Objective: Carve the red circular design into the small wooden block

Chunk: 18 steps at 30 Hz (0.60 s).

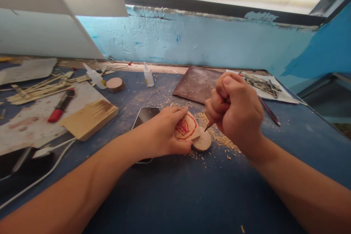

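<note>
My left hand [167,131] grips a round wood slice [189,127] with a red drawing and a red ring on its face. Its lower edge is at a second, plain wood slice [202,140] lying on the table. My right hand [231,108] is closed in a fist around a thin pointed tool [207,128], whose dark tip points down just above the plain slice. Most of the tool is hidden in the fist. Wood shavings [219,137] lie around both slices.
A phone [145,115] lies partly under my left forearm. Farther left are a wood block [91,119], a red and black cutter [61,106] and wood sticks [41,89]. Glue bottles [148,76] and a brown board [193,84] stand or lie behind; a pencil [270,111] is at right.
</note>
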{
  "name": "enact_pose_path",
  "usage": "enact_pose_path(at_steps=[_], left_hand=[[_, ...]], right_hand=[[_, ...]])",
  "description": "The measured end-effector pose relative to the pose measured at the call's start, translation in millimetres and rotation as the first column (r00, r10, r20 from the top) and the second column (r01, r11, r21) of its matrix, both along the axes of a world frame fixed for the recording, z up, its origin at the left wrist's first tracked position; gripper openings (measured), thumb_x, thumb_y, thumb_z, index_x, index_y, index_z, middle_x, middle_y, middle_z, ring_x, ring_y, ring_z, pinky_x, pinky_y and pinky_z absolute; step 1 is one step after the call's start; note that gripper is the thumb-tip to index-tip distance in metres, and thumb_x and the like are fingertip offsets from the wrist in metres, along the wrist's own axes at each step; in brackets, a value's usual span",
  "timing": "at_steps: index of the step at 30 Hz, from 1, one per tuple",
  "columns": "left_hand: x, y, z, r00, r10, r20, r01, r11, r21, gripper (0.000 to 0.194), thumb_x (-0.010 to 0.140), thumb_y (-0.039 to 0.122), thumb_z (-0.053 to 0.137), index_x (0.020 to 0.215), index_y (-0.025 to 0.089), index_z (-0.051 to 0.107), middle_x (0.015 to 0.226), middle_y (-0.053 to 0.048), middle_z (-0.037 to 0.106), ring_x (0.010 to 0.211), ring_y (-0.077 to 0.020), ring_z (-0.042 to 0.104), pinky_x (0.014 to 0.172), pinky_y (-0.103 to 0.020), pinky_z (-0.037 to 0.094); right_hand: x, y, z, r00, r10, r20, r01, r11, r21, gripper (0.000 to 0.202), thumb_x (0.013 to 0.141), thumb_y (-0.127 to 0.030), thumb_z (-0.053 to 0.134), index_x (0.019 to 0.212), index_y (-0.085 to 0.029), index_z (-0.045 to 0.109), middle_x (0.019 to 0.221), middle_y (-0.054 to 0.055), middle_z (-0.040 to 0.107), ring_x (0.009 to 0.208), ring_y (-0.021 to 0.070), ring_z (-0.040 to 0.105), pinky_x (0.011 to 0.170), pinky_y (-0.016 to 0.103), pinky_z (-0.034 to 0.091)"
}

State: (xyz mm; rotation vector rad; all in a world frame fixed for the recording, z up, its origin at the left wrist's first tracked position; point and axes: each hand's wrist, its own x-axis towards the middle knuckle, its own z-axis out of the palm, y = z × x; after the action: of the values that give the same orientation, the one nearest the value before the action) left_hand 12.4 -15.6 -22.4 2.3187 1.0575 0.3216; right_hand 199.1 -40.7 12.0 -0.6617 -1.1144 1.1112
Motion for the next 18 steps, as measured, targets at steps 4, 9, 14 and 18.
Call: enact_pose_path(at_steps=[4,9,14,18], left_hand=[[-1,0,-2.5,0.999,0.017,-0.028,-0.018,0.999,-0.032,0.066,0.078,0.049,0.077,0.134,0.015,0.071,0.125,-0.015,0.066,0.122,-0.0368,0.064,0.113,-0.052,0.051],[-3,1,-5.8,0.999,0.029,-0.042,-0.032,0.997,-0.076,0.076,0.078,0.051,0.081,0.145,0.018,0.067,0.140,-0.017,0.061,0.133,-0.0405,0.059,0.119,-0.056,0.047],[-1,0,-3.1,0.998,0.037,-0.057,-0.041,0.997,-0.067,0.084,0.079,0.054,0.078,0.151,0.013,0.063,0.137,-0.018,0.062,0.130,-0.0397,0.061,0.120,-0.054,0.047],[0,0,0.3,0.998,0.024,-0.055,-0.027,0.998,-0.053,0.076,0.078,0.053,0.077,0.142,0.012,0.068,0.131,-0.017,0.064,0.126,-0.0395,0.062,0.116,-0.053,0.050]], right_hand=[[-4,0,-12.1,1.000,0.016,0.001,-0.016,0.999,0.044,0.037,0.109,-0.027,0.054,0.074,-0.024,0.045,0.055,-0.010,0.030,0.041,0.0068,0.022,0.039,0.022,0.021],[-7,1,-36.4,0.991,0.055,0.119,-0.057,0.998,0.017,0.037,0.111,-0.039,0.058,0.079,-0.024,0.050,0.057,-0.009,0.035,0.045,0.0082,0.028,0.041,0.022,0.026],[-1,-2,-11.1,1.000,0.000,0.012,0.000,1.000,0.004,0.036,0.108,-0.025,0.054,0.073,-0.025,0.045,0.056,-0.010,0.029,0.042,0.0074,0.021,0.040,0.022,0.022],[-2,-3,-11.6,0.998,0.053,-0.024,-0.052,0.999,0.011,0.036,0.107,-0.025,0.055,0.073,-0.024,0.045,0.054,-0.010,0.032,0.041,0.0074,0.021,0.039,0.022,0.022]])
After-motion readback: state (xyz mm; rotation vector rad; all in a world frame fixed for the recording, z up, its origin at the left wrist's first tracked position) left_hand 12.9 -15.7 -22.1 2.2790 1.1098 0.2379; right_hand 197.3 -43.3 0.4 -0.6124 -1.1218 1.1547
